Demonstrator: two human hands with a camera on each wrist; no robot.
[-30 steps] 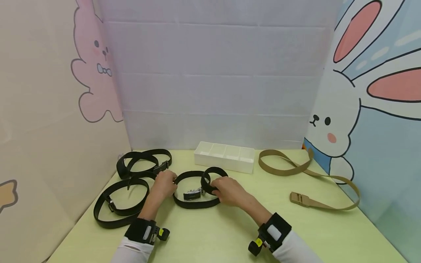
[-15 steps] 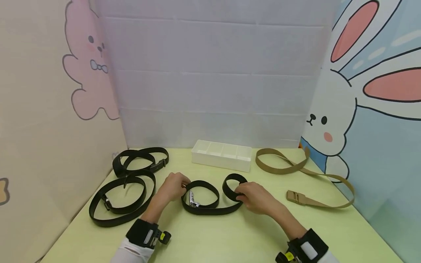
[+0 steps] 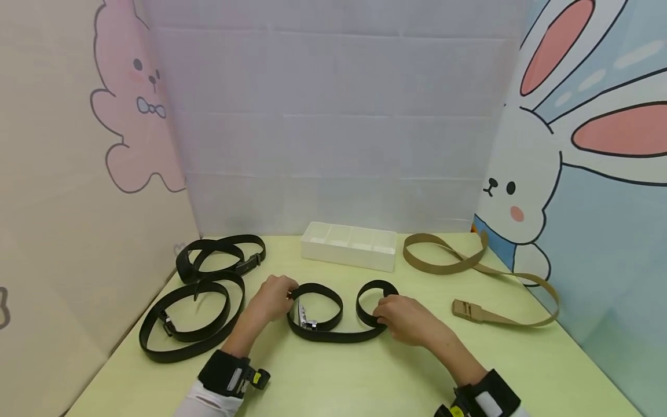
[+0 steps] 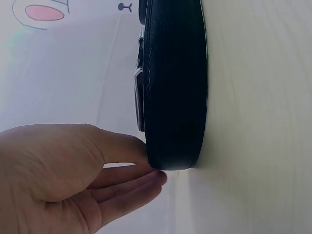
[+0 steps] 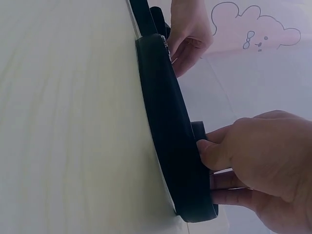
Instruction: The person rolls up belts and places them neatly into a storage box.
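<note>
Right hand (image 3: pixel 411 319) has drawn black belt (image 3: pixel 333 336) slightly rightward.

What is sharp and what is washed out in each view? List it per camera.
Head view: even, soft light, faint shadows, the black belt and both hands crisp. Left wrist view: left hand and belt clear, the backdrop overexposed to near white. Right wrist view: right hand fairly sharp, the table pale and featureless, the far hand softer.
</note>
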